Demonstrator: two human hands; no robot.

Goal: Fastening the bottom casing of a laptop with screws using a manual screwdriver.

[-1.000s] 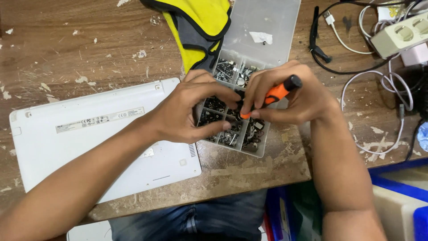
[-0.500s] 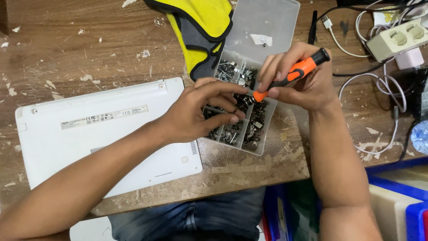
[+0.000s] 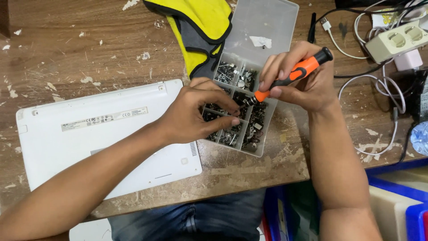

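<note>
A clear plastic compartment box (image 3: 263, 42) lies open on the worn wooden table, its small cells filled with several dark screws and metal bits. My left hand (image 3: 196, 114) rests over the box's lower cells, with its fingertips pinched at the tip of an orange and black screwdriver (image 3: 294, 73). My right hand (image 3: 298, 80) grips that screwdriver's handle above the box's right side, the tip angled down and left. Whether a screw sits between my left fingertips is too small to tell. A white laptop (image 3: 102, 134) lies upside down, left of the box.
A yellow and grey cloth (image 3: 200, 27) lies behind the box. At the right are a white power strip (image 3: 399, 42), a charger and tangled cables (image 3: 383, 89). Blue and white bins (image 3: 397, 201) stand below the table's front edge.
My right hand has lifted the screwdriver up and to the right, then brought its tip back down to my left fingers. My left hand stayed over the box's cells.
</note>
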